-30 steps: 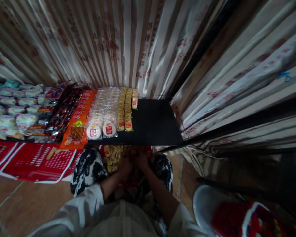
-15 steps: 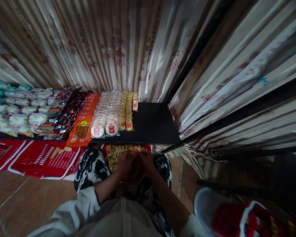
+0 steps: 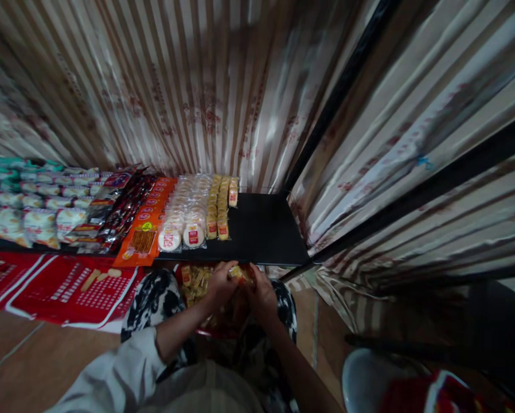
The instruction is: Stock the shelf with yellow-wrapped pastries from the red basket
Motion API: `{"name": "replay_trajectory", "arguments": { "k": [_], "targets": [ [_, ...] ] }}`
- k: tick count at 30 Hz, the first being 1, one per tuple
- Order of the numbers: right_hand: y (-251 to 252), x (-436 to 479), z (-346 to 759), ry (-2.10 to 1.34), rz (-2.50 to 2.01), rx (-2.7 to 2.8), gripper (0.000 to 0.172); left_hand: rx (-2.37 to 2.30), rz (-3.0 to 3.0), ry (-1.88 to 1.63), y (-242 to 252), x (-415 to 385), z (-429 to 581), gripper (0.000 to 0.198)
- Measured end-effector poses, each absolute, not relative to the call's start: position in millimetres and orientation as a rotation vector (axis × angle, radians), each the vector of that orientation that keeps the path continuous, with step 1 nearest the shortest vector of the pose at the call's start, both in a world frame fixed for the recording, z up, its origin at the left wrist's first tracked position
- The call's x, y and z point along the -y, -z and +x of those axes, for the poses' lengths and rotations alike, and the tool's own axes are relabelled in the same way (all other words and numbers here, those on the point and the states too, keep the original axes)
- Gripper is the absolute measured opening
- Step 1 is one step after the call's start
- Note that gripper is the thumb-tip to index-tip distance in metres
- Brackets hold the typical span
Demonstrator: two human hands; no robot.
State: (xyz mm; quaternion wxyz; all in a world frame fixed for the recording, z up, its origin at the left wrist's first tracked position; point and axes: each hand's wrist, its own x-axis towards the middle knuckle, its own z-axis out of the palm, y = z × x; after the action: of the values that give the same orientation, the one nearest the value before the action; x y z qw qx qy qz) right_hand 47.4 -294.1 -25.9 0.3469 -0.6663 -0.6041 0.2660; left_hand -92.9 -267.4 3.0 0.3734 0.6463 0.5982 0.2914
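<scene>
Between my knees sits a red container (image 3: 217, 332) filled with small gold-wrapped snack packets (image 3: 194, 282). Over it, my left hand (image 3: 220, 284) and my right hand (image 3: 261, 291) face each other, fingers curled around a few gold snack packets (image 3: 241, 274); how many is hidden by the fingers. Just beyond my hands is the black shelf (image 3: 266, 226). On it, rows of matching gold packets (image 3: 217, 206) stand beside clear bags of round white crackers (image 3: 192, 234).
Left along the shelf lie an orange snack bag (image 3: 142, 241), dark red packets (image 3: 119, 215) and white-and-green bags (image 3: 40, 223). Red printed bags (image 3: 74, 289) hang or lie below. Striped curtain (image 3: 188, 86) and black poles (image 3: 339, 97) border the shelf. A pale stool (image 3: 365, 378) stands right.
My hands have come up a little from the container, and gold packets now show between them. The whole view has tilted slightly, so the shelf appears lower.
</scene>
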Motion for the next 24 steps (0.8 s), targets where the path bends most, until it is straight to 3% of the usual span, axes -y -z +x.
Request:
{"name": "replay_trajectory", "arguments": {
  "k": [8,19,24],
  "targets": [
    [-1,249,60,-0.723,-1.633,1.602,0.038,-1.485,1.783,-0.757,-37,226,-73,0.047],
    [-10,133,59,-0.964,-1.466,1.119,0.049,-1.635,1.505,-1.099,-54,166,-29,0.053],
    [-1,84,49,-0.901,-1.437,1.141,0.036,-1.689,1.313,-1.013,-45,133,-17,0.044]
  ]
}}
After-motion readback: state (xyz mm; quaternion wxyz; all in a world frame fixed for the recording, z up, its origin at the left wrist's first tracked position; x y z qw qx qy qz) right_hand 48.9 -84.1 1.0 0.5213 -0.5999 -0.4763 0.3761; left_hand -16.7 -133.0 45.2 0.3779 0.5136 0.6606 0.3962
